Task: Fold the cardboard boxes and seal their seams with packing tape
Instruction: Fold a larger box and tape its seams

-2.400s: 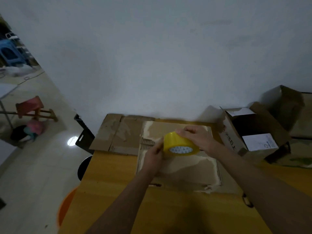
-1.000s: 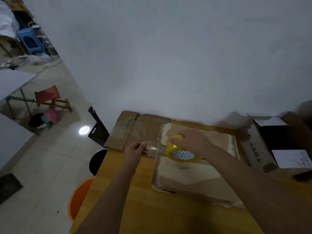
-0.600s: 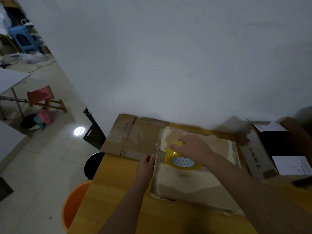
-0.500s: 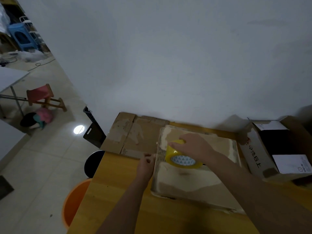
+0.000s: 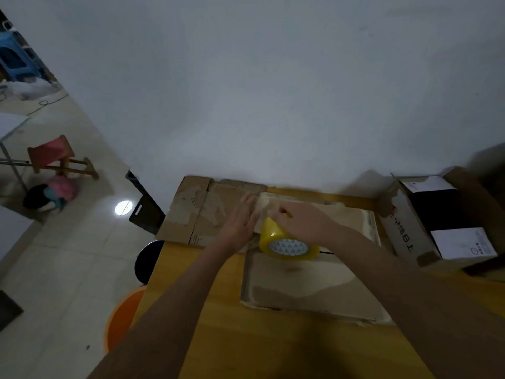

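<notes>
The folded box [image 5: 314, 280] lies flat on the table [image 5: 246, 346], close to the wall [image 5: 259, 91], and serves here as the landmark. On the box's far left part sits the yellow tape roll [image 5: 287, 243], tilted so its patterned core faces the camera. The right hand [image 5: 300, 222] grips the roll from above, fingers curled over its top. The left hand [image 5: 240, 222] lies at the box's left edge with fingers straight and together, pressing flat where the box meets a second flattened cardboard sheet [image 5: 202, 212]; that hand holds nothing. The picture is blurred at that spot, so whether a strip of tape runs under the left hand cannot be told.

The flattened sheet lies to the left of the box, partly under it, and hangs past the table's left edge against the wall. To the right of the box, just beside it, stands an open carton [image 5: 404, 231] with printed characters on its side and white sheets [image 5: 461, 243] inside.

Left of the box and below the table's level are a dark round stool [image 5: 149, 258] and an orange bucket [image 5: 123, 318] on the tiled floor [image 5: 62, 269]. Farther left of the box, well apart, a small wooden stool with a pink seat [image 5: 52, 157] stands on the floor.
</notes>
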The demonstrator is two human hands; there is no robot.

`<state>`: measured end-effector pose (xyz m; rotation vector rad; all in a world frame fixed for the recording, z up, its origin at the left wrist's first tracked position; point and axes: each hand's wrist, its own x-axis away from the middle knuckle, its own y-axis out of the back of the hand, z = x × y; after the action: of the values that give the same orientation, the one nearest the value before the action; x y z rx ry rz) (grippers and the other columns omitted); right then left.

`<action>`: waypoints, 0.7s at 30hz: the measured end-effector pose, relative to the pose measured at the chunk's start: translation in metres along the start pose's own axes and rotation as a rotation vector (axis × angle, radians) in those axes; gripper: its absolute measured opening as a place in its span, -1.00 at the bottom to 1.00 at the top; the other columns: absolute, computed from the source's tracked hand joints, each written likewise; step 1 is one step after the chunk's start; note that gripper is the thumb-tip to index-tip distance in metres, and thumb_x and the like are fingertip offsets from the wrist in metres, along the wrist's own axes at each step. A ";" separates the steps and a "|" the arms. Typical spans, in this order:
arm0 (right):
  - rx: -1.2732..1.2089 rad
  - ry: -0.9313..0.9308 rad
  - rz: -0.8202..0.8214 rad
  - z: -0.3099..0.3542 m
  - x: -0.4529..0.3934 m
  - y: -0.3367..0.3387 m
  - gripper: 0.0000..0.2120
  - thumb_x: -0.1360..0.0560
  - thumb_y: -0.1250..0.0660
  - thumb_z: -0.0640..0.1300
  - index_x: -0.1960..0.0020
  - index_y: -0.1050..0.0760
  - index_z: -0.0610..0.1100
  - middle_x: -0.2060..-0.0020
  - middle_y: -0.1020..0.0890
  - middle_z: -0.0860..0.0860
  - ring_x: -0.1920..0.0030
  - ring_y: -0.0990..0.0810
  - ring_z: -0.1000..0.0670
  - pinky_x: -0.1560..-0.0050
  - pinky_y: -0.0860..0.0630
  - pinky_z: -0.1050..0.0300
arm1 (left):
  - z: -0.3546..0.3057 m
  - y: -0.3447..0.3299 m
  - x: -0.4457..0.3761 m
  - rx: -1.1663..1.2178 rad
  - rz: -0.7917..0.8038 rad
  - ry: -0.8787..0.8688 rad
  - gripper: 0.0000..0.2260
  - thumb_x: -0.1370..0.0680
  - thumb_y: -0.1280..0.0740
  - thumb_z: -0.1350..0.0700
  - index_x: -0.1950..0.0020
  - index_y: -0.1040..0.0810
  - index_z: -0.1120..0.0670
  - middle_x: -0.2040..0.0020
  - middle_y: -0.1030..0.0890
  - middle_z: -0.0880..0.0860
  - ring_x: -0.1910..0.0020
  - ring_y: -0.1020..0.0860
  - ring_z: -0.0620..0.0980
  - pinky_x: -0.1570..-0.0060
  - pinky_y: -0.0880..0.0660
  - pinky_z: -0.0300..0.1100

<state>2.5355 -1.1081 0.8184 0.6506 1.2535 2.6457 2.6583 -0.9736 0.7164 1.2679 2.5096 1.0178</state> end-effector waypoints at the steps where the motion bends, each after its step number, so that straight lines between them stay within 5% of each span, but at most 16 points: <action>1: -0.013 0.001 0.015 -0.001 -0.001 0.003 -0.68 -0.61 -0.12 0.16 0.02 -0.47 -0.07 0.12 -0.55 0.04 0.05 -0.51 -0.01 0.17 -0.36 0.13 | 0.000 -0.003 0.009 0.017 -0.029 0.017 -0.48 -0.69 -0.03 -0.10 -0.61 -0.04 0.04 -0.62 0.02 -0.03 -0.59 0.04 -0.08 -0.47 0.03 -0.20; 5: -0.087 -0.018 0.155 -0.020 -0.001 0.015 -0.55 -0.50 -0.22 0.33 -0.06 -0.58 -0.02 0.01 -0.61 0.07 -0.03 -0.56 0.03 -0.01 -0.48 0.14 | 0.000 -0.024 0.059 0.350 -0.114 0.268 -0.43 -0.67 -0.14 -0.11 -0.62 0.00 0.00 -0.60 -0.11 0.03 -0.57 -0.11 0.03 -0.50 -0.16 -0.01; 9: -0.407 -0.045 0.269 -0.052 0.010 0.017 -0.33 -0.31 -0.27 0.46 -0.31 -0.50 0.13 -0.24 -0.57 0.15 -0.23 -0.53 0.07 -0.35 -0.42 -0.01 | -0.003 -0.030 0.109 0.695 0.001 0.439 -0.55 -0.60 -0.14 -0.28 -0.47 -0.33 -0.21 -0.44 -0.44 -0.06 -0.33 -0.45 -0.05 -0.25 -0.47 0.02; 13: -0.499 -0.063 0.335 -0.065 0.017 0.017 -0.48 -0.37 -0.29 0.32 -0.26 -0.47 0.14 -0.25 -0.56 0.14 -0.24 -0.53 0.10 -0.26 -0.38 0.19 | -0.002 -0.043 0.138 0.800 0.180 0.628 -0.40 -0.48 -0.38 -0.28 -0.47 -0.24 -0.29 -0.36 -0.46 -0.09 -0.27 -0.46 0.04 0.01 -0.60 0.18; 16: -0.511 -0.045 0.357 -0.071 0.023 0.016 -0.54 -0.40 -0.31 0.31 -0.25 -0.46 0.18 -0.22 -0.57 0.18 -0.21 -0.55 0.14 -0.25 -0.42 0.20 | -0.006 -0.058 0.142 0.997 0.045 0.641 -0.47 -0.53 -0.39 -0.15 -0.47 -0.33 -0.18 -0.31 -0.52 0.01 -0.24 -0.54 0.13 -0.01 -0.61 0.19; 19: -0.500 -0.033 0.402 -0.073 0.031 0.018 -0.60 -0.47 -0.30 0.26 -0.26 -0.36 0.20 -0.15 -0.51 0.32 -0.20 -0.50 0.16 -0.33 -0.37 0.15 | -0.011 -0.062 0.140 0.976 -0.048 0.594 -0.57 -0.58 -0.35 -0.08 -0.43 -0.38 -0.12 -0.26 -0.56 0.03 -0.17 -0.60 0.11 -0.03 -0.62 0.12; 21: -0.470 0.017 0.410 -0.071 0.036 0.021 -0.64 -0.49 -0.30 0.20 -0.24 -0.44 0.10 -0.15 -0.58 0.23 -0.16 -0.54 0.14 -0.25 -0.43 0.19 | -0.011 -0.062 0.140 0.928 -0.052 0.577 -0.58 -0.59 -0.34 -0.06 -0.43 -0.40 -0.07 -0.28 -0.54 0.06 -0.18 -0.59 0.11 -0.05 -0.62 0.09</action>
<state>2.4726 -1.1606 0.8063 0.8715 0.4927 3.1106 2.5246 -0.8980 0.7081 1.1487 3.6637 0.1427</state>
